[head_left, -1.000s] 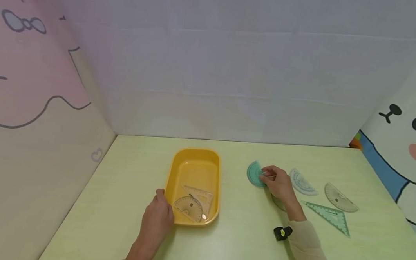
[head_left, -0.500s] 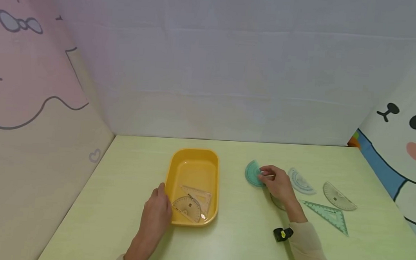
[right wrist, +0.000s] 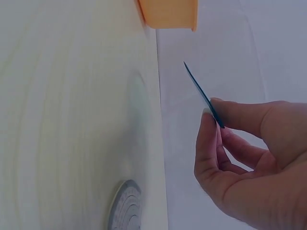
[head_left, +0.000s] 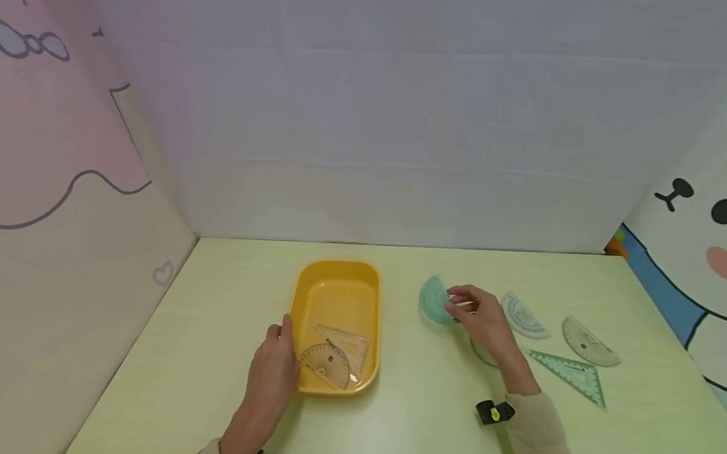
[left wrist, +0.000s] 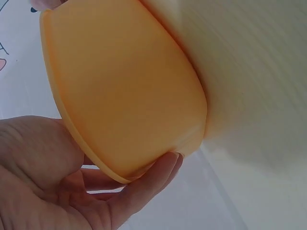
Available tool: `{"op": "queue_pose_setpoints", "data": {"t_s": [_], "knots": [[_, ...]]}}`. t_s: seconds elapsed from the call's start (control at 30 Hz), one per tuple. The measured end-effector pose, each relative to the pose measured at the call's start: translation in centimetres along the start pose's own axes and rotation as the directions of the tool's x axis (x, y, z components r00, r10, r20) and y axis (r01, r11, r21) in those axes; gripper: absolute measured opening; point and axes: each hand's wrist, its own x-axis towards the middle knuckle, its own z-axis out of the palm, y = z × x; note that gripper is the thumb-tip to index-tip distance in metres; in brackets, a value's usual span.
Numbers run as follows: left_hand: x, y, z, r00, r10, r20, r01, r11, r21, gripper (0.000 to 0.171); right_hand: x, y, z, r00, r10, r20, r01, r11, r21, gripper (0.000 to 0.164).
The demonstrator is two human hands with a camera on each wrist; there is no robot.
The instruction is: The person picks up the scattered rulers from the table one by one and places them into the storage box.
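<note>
My right hand (head_left: 482, 319) pinches a teal protractor (head_left: 434, 299) between thumb and fingers. In the right wrist view the protractor (right wrist: 199, 91) appears edge-on, lifted off the table. My left hand (head_left: 274, 363) grips the near left corner of a yellow tray (head_left: 378, 324), its fingers (left wrist: 148, 184) curled at the rim. Inside the tray, at its near end, a clear protractor (head_left: 325, 364) partly overlaps a clear set square (head_left: 357, 347). Another clear protractor (head_left: 482, 353) lies mostly hidden under my right hand and wrist.
Right of my right hand lie a clear protractor with blue markings (head_left: 524, 318), a greyish clear protractor (head_left: 588, 342) and a green set square (head_left: 571, 375). White and printed cloth walls (head_left: 365, 186) stand along the back and sides of the pale table (head_left: 415, 422).
My right hand has raised the teal protractor off the table and shifted it slightly left. My left hand keeps its grip on the tray. The whole head view has drifted slightly.
</note>
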Motion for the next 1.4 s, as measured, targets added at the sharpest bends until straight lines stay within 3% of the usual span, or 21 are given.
{"op": "queue_pose_setpoints", "data": {"t_s": [0.53, 0.8, 1.4], "knots": [[-0.1, 0.4, 0.2, 0.997, 0.054, -0.053, -0.049, 0.995, 0.084, 0.043, -0.6, -2.3, 0.6, 1.000, -0.017, -0.006, 0.017, 0.999, 0.038, 0.032], [-0.2, 0.3, 0.3, 0.994, 0.072, -0.080, -0.065, 0.994, 0.084, 0.042, -0.5, -2.9, 1.4, 1.000, -0.023, 0.004, 0.023, 0.997, 0.078, 0.031], [0.0, 0.4, 0.1, 0.999, 0.040, -0.037, -0.036, 0.995, 0.088, 0.044, -0.4, -3.9, 3.2, 0.998, -0.065, 0.014, 0.063, 0.987, 0.147, 0.030]]}}
